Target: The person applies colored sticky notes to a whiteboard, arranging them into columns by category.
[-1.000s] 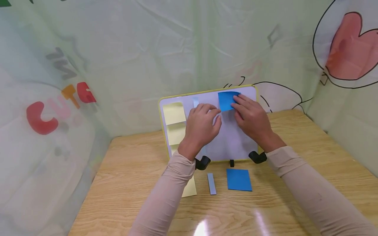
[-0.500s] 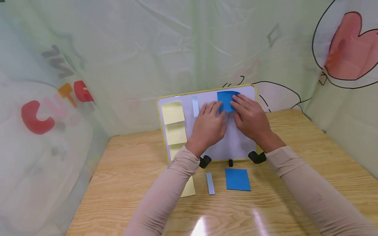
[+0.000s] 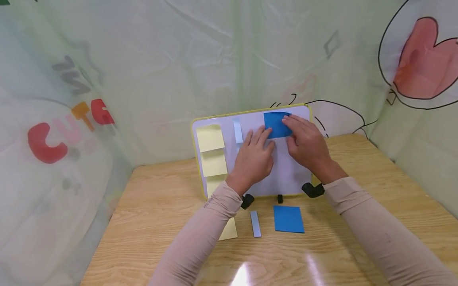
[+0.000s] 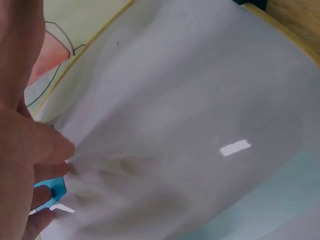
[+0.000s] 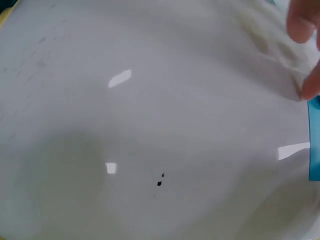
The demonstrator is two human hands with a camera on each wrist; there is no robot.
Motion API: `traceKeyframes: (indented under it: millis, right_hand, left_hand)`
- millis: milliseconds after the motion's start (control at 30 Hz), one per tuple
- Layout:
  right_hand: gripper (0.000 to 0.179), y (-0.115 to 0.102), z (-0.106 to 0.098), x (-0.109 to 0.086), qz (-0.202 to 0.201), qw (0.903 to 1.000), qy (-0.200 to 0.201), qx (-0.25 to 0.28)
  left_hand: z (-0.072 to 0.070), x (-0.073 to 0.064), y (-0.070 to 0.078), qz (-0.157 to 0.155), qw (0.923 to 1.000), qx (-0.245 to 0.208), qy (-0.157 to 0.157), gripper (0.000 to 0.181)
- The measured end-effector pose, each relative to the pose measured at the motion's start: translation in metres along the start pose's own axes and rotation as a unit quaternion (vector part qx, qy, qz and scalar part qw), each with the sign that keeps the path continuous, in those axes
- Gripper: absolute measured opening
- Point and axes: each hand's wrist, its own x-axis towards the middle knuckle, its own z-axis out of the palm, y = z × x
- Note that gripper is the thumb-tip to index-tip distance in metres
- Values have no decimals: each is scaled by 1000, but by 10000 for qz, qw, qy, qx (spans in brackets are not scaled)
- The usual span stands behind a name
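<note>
A blue sticky note (image 3: 277, 124) is on the upper right of a white, yellow-edged board (image 3: 291, 172). My left hand (image 3: 253, 159) has spread fingers, with fingertips at the note's lower left corner. My right hand (image 3: 308, 143) reaches the note's right side, its extended fingers close together over the upper right edge, which curls slightly. Part of that side is hidden by the hand. In the left wrist view, the blue note (image 4: 58, 188) shows between fingers at the left. The right wrist view catches only a sliver of the blue note (image 5: 315, 145) at its edge.
Yellow sticky notes (image 3: 210, 138) run down the board's left side, beside a pale blue strip (image 3: 237, 130). Black supports (image 3: 313, 190) hold the board's lower edge. On the wooden table (image 3: 161, 198) lie a blue square (image 3: 288, 219), a pale strip (image 3: 255, 223) and a yellow square (image 3: 229, 230).
My left hand has moved right, from beside the pale strip to the blue note's lower left corner, uncovering the strip. My right hand stays at the note's right side, its fingers drawn closer together.
</note>
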Motion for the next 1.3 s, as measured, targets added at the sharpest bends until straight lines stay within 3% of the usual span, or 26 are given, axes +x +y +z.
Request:
traceKeyframes:
  millis: [200,467,700,1100,1300]
  right_hand:
    - [41,-7,3,5,-359,9992,41,178]
    - [44,-9,12,18,-854,9963,-46,111]
    - [46,-9,17,27,-1365,9902,-235,-163]
    - [47,2,5,19,-872,9936,-533,-473]
    - [46,6,-6,17,-677,9949,-366,-647]
  left_hand:
    - [2,-5,3,94,9999,115,-24,38]
    - [1,-12,5,44,9990,228,-382,45]
    - [5,-16,6,109,9988,367,-305,50]
    - [7,-17,10,38,9986,343,-412,40]
    - [6,-17,9,55,9989,376,-271,43]
